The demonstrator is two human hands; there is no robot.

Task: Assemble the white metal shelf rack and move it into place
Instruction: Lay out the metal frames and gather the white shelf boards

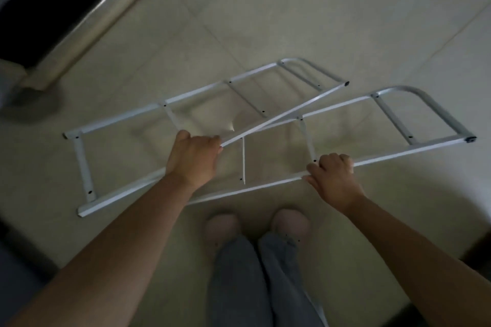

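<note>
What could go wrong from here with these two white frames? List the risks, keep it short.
1. The left frame and right frame cross in the middle; pulling them apart could snag a crossbar or scrape the finish.
2. The left hand and right hand each grip only one rail of a long frame, so either could swing or slip, possibly onto the slippered feet just below.
</note>
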